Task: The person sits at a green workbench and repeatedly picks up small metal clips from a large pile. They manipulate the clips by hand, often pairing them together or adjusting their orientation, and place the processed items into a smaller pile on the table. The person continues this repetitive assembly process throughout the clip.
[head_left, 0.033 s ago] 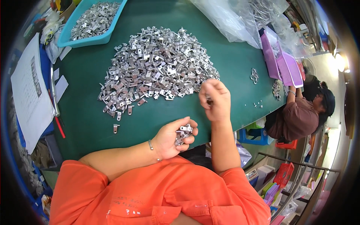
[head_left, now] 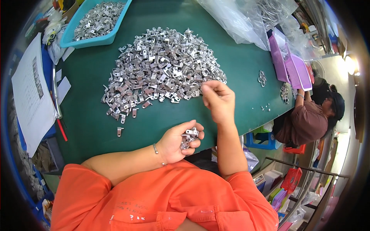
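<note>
I can't read a word from here. Left of the table (head_left: 162, 119), a sheet (head_left: 29, 100) bears a dark printed strip (head_left: 37, 79) and faint lines (head_left: 36, 115), possibly writing; at the table's near edge, a shirt (head_left: 165, 192) carries small, blurred lettering (head_left: 131, 206).

My green table (head_left: 84, 115): heap of metal parts (head_left: 165, 63) ahead of me; loose part (head_left: 120, 132) nearer me; blue basket (head_left: 104, 41) far left; clear plastic bag (head_left: 235, 21) far right; metal rings (head_left: 262, 78) at right.
</note>
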Demonstrator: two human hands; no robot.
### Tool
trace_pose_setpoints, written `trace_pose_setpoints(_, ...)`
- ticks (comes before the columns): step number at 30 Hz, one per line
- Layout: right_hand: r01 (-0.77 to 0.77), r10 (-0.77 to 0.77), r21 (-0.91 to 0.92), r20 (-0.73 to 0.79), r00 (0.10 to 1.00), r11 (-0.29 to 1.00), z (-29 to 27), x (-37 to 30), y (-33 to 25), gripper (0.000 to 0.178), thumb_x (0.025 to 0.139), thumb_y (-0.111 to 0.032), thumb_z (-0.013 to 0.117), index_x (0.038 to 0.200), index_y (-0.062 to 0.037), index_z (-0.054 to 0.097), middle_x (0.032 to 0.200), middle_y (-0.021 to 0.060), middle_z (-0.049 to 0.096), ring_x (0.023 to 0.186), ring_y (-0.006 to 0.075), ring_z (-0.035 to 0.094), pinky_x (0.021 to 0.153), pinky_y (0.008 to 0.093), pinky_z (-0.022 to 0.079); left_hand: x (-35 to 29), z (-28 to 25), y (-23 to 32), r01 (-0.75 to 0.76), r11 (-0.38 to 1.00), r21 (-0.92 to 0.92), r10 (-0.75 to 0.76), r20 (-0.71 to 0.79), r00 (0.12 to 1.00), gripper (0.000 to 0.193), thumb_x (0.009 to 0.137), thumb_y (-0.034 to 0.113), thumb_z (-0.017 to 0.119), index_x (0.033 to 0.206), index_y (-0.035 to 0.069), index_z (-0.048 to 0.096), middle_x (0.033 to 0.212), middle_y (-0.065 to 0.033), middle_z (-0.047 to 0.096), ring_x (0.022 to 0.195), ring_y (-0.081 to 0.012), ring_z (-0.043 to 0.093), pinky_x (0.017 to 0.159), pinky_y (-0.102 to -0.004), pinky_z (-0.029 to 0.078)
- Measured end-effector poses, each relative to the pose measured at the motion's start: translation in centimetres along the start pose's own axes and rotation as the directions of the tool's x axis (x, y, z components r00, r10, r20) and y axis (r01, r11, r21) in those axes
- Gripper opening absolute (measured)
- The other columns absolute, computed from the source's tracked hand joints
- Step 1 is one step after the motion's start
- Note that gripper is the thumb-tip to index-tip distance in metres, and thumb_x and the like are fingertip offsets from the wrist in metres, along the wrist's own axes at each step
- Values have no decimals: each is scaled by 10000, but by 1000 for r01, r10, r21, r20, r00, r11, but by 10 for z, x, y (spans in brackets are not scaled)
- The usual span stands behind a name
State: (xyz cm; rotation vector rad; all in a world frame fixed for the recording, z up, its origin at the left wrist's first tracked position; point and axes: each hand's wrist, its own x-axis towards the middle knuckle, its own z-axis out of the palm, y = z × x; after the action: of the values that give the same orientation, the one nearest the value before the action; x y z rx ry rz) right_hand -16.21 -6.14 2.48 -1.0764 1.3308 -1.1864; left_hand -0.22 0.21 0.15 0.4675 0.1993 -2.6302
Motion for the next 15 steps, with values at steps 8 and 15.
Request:
trace_pose_setpoints(8,298,-349,-523,2,937,798,13,5,14,78,809,-57,703,866,-12,676,720,60,585,603,152,528,573,282,449,0,-2,0,6,1000,-18,-6,7,1000,297,1002,326,424,992,67,569,884,-68,560,620,-126,449,411,-213,310)
trace_pose_setpoints(15,346,-356,-639,119,927,687,10,1,4,68,816,-45,678,877,-17,676,741,109,590,646,253,588,607,337,473,1,-2,0,5,1000,-16,-5,10,1000,312,1007,330,407,992,68,575,897,-75,563,627,-134,446,416,-215,314)
